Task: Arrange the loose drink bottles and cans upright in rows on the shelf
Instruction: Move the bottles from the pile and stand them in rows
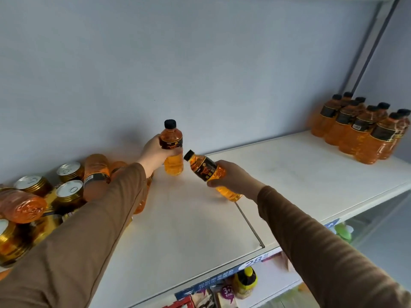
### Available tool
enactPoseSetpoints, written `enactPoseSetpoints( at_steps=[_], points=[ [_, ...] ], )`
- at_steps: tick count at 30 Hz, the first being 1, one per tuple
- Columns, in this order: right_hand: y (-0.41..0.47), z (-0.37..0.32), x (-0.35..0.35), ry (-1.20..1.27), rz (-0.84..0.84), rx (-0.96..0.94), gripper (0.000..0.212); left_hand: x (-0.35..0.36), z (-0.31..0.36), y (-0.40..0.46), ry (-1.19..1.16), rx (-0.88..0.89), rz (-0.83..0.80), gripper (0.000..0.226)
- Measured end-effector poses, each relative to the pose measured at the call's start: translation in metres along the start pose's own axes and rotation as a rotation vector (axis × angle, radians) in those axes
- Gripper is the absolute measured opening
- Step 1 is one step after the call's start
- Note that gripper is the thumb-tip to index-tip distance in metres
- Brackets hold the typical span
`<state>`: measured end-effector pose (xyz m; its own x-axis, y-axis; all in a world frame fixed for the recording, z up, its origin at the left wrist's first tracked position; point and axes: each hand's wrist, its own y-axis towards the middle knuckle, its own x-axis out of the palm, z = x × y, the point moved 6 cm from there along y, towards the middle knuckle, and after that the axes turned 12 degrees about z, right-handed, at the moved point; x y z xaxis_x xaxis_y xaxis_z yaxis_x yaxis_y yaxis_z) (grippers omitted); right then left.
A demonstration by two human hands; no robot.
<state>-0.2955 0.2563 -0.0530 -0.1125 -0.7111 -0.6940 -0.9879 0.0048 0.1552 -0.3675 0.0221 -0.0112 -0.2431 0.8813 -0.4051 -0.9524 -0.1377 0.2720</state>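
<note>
Left hand (155, 152) grips an upright bottle (171, 147) on the shelf (189, 218), right of the loose pile (44, 192). Right hand (233, 178) grips a tilted bottle (211, 174) just beside it. Best tip it vertical before setting down.

**Two bottles in hand, the rest split between pile and rows**

We see an upright orange bottle (171, 150) beside a tilted one (208, 172) mid-shelf (300, 174). Loose bottles and gold cans (44, 196) lie jumbled at left; black-capped bottles (360, 127) stand in rows at right.
</note>
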Motion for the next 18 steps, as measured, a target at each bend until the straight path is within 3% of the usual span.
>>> enactPoseSetpoints(
  at_steps=[5, 12, 18],
  points=[
    [-0.018, 0.024, -0.044, 0.152, 0.099, 0.058, 0.049, 0.041, 0.027, -0.013, -0.013, 0.031, -0.013, 0.059],
    [-0.036, 0.084, -0.123, 0.214, 0.229, 0.082, 0.050, 0.138, 0.089, -0.045, -0.076, 0.076, -0.073, 0.057],
    [-0.041, 0.163, -0.194, 0.208, 0.236, 0.114, 0.057, 0.237, 0.137, -0.073, -0.136, 0.058, -0.083, 0.056]
  ],
)
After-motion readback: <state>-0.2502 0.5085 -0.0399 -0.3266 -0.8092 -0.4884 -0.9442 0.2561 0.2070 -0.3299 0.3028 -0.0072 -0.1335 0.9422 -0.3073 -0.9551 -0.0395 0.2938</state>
